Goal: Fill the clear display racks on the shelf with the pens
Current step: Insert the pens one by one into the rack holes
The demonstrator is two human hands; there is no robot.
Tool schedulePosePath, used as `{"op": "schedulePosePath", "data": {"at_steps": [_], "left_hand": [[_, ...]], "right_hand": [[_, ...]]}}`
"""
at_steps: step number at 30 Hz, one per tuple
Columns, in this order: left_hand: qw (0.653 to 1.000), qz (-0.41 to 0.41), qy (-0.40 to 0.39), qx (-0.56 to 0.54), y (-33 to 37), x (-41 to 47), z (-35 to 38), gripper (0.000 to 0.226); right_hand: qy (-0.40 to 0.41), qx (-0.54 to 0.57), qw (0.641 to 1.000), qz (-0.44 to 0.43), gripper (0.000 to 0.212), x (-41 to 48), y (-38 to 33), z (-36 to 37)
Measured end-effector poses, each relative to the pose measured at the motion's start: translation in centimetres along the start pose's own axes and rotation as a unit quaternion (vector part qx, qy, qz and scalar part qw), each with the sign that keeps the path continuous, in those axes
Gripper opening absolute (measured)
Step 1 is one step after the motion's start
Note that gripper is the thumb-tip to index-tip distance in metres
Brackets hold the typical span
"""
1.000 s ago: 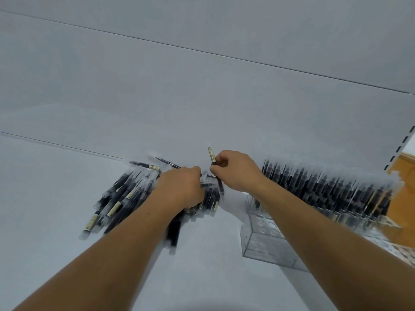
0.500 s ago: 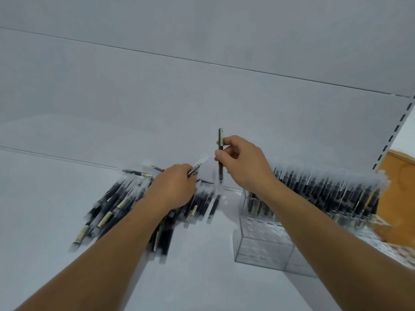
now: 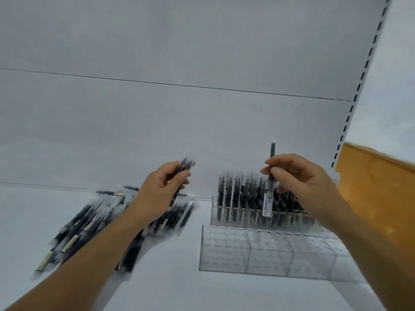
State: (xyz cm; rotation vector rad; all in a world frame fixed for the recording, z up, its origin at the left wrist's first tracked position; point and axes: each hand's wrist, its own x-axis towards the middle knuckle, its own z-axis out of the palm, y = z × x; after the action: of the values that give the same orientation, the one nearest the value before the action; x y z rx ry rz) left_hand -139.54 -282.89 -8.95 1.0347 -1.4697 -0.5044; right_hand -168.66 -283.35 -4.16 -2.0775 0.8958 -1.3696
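Our right hand (image 3: 298,176) pinches 1 pen (image 3: 272,151) upright over the rack (image 3: 247,254); our left hand (image 3: 161,189) grips a bundle (image 3: 186,164). Lowered off-hole, it may jam against standing pens (image 3: 235,194).

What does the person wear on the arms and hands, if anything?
Nothing visible. The left forearm and right forearm are bare to the frame edge, without sleeves. The left hand and right hand wear no gloves; no watch, bracelet or ring shows.

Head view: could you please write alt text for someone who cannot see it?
The right hand holds one pen upright above a clear rack with pens in its back row and empty front rows; the left hand grips more pens over a pile on the shelf.
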Motion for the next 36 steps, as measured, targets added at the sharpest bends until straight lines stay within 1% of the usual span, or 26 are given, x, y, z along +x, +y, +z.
{"op": "schedulePosePath", "data": {"at_steps": [3,5,8,10,12,13,14,19,21,23,26,29,32,36], "left_hand": [[0.999,0.014,-0.025,-0.028,1.6,0.6,1.7,0.016],[0.998,0.03,-0.051,-0.033,2.7,0.9,3.1,0.015],[0.994,0.038,-0.075,-0.066,4.2,1.0,5.7,0.014],[0.992,0.04,-0.098,-0.075,4.9,1.0,7.8,0.013],[0.99,0.046,-0.114,-0.075,5.4,1.0,9.9,0.014],[0.989,0.049,-0.119,-0.072,5.7,1.1,10.8,0.014],[0.989,0.054,-0.122,-0.066,5.9,1.1,11.7,0.014],[0.987,0.073,-0.136,-0.039,6.1,0.8,15.0,0.016],[0.984,0.09,-0.15,-0.009,5.7,0.5,15.6,0.018],[0.981,0.1,-0.16,0.033,5.1,0.2,15.8,0.02],[0.978,0.081,-0.183,0.059,4.0,-0.4,15.8,0.02],[0.977,0.071,-0.191,0.063,3.8,-0.5,15.9,0.02],[0.977,0.066,-0.195,0.061,4.0,-0.6,15.9,0.02],[0.978,0.054,-0.196,0.054,4.2,-0.7,15.8,0.019]], "right_hand": [[-0.019,0.028,0.999,0.024,0.037,-0.7,1.1,-2.8],[-0.028,0.036,0.999,0.025,0.042,-1.2,1.8,-4.1],[-0.003,0.046,0.999,0.022,0.045,-1.9,3.2,-5.0],[0.023,0.075,0.997,0.027,0.036,-2.5,4.0,-5.4],[0.047,0.111,0.992,0.042,0.018,-3.0,4.2,-5.5],[0.063,0.117,0.99,0.047,0.013,-3.1,4.2,-5.7],[0.082,0.112,0.989,0.05,0.013,-3.2,4.3,-5.9],[0.162,0.05,0.984,0.051,0.014,-3.1,5.1,-6.6],[0.172,0.038,0.982,0.066,0.012,-3.1,5.5,-6.6],[0.174,-0.002,0.982,0.074,0.012,-3.0,5.9,-6.6],[0.174,-0.055,0.98,0.079,0.017,-3.0,6.5,-6.6],[0.168,-0.117,0.974,0.095,0.007,-2.9,7.1,-6.6],[0.145,-0.191,0.965,0.104,0.014,-2.8,7.4,-6.5],[0.114,-0.221,0.963,0.101,0.016,-2.6,7.6,-5.9]]}}
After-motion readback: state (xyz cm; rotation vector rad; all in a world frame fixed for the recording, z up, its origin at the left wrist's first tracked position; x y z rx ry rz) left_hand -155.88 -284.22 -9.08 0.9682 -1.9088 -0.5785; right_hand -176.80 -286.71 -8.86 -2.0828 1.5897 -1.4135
